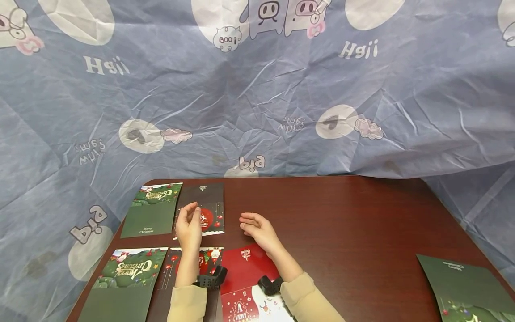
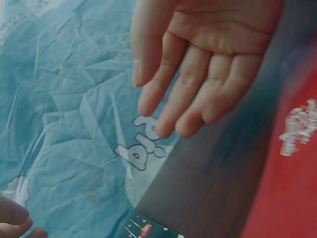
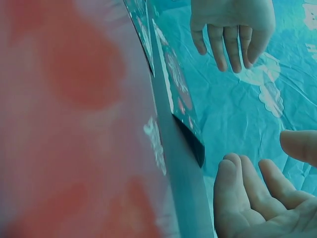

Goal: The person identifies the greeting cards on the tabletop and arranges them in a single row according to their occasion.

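My left hand hovers over a dark Christmas card, its fingers loosely bent around nothing. To the right, my right hand is raised above the far edge of a red card, also holding nothing. The palms face each other across a gap; the right wrist view catches both the left hand and the right hand. Under my left forearm lies another dark card with a Santa, partly hidden by the arm. The red card lies unfolded, its white lower part partly covered by my right wrist.
Two green cards lie along the left side, one at the back and one in front. A further green card is at the right front of the dark red-brown table. A blue printed cloth hangs behind.
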Tool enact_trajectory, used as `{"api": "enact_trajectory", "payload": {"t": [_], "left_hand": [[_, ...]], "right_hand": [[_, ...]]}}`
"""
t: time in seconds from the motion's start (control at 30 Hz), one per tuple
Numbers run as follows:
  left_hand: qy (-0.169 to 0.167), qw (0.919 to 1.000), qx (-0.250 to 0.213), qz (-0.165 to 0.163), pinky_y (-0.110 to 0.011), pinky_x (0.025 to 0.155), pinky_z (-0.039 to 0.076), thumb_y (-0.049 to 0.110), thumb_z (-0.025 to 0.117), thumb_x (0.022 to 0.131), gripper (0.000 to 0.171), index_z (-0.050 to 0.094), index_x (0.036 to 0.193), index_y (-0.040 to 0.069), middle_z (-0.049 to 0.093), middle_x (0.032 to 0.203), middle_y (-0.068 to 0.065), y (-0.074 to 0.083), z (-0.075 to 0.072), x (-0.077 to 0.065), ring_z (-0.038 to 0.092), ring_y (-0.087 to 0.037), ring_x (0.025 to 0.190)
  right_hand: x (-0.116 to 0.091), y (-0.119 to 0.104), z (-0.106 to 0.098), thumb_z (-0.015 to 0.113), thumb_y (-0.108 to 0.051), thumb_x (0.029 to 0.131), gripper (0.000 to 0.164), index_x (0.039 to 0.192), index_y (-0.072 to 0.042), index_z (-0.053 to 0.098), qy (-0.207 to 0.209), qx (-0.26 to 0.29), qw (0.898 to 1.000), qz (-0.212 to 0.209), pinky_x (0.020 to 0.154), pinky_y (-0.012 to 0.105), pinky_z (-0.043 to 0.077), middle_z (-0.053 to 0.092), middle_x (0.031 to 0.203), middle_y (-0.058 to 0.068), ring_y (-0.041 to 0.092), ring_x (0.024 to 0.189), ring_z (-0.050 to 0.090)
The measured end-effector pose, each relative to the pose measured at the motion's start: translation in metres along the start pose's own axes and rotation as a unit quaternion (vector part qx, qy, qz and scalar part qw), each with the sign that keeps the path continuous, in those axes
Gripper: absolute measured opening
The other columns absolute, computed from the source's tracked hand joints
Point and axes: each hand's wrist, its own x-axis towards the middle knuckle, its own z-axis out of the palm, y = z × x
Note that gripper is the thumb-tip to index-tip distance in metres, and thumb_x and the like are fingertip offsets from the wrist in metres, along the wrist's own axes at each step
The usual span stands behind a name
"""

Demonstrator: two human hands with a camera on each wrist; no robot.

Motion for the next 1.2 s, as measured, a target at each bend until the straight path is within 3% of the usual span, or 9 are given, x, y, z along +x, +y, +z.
{"api": "enact_trajectory", "payload": {"t": [0.2, 0.5, 0.83, 1.0, 1.2], "left_hand": [[-0.032, 0.9991, 0.027, -0.001, -0.041, 0.088, 0.040, 0.019, 0.055, 0.095, 0.028, 0.059, 0.118, 0.004, 0.061, 0.116, -0.014, -0.004, 0.000, -0.009, 0.055, -0.025, 0.105], [-0.074, 0.9959, 0.051, -0.005, -0.042, 0.093, 0.040, 0.019, 0.056, 0.094, 0.027, 0.061, 0.117, 0.005, 0.061, 0.115, -0.013, -0.008, 0.001, -0.026, 0.055, -0.025, 0.108], [-0.136, 0.9856, 0.097, 0.025, -0.040, 0.089, 0.044, 0.018, 0.058, 0.093, 0.024, 0.064, 0.112, 0.005, 0.066, 0.105, -0.009, -0.010, 0.009, -0.046, 0.061, -0.023, 0.100], [-0.162, 0.9799, 0.113, 0.029, -0.040, 0.082, 0.049, 0.021, 0.058, 0.093, 0.025, 0.064, 0.113, 0.007, 0.066, 0.104, -0.006, -0.010, 0.007, -0.060, 0.062, -0.021, 0.098], [-0.166, 0.9751, 0.143, 0.034, -0.037, 0.081, 0.048, 0.022, 0.060, 0.092, 0.024, 0.066, 0.111, 0.010, 0.067, 0.100, 0.001, -0.013, 0.002, -0.073, 0.062, -0.016, 0.095]], "right_hand": [[0.005, 0.023, -0.012, 0.057, -0.005, 0.092, 0.038, 0.126, 0.010, 0.049, 0.010, 0.003, 1.000, 0.004, 0.087, 0.041, 0.050, 0.054, 0.123, 0.030, 0.034, 0.110, 0.057], [-0.015, 0.004, -0.023, 0.054, 0.002, 0.091, 0.035, 0.123, 0.013, 0.049, 0.019, -0.007, 1.000, 0.008, 0.089, 0.048, 0.047, 0.053, 0.121, 0.034, 0.042, 0.111, 0.054], [-0.023, 0.035, -0.045, 0.059, -0.007, 0.091, 0.037, 0.124, 0.008, 0.052, 0.049, -0.013, 0.999, 0.015, 0.086, 0.040, 0.050, 0.060, 0.117, 0.025, 0.031, 0.104, 0.060], [-0.034, 0.038, -0.053, 0.058, -0.007, 0.092, 0.037, 0.124, 0.008, 0.052, 0.050, -0.025, 0.998, 0.010, 0.083, 0.037, 0.051, 0.060, 0.116, 0.026, 0.031, 0.103, 0.060], [-0.047, 0.031, -0.061, 0.058, -0.001, 0.090, 0.034, 0.121, 0.011, 0.053, 0.053, -0.044, 0.998, 0.015, 0.081, 0.035, 0.052, 0.059, 0.114, 0.029, 0.037, 0.102, 0.059]]}}
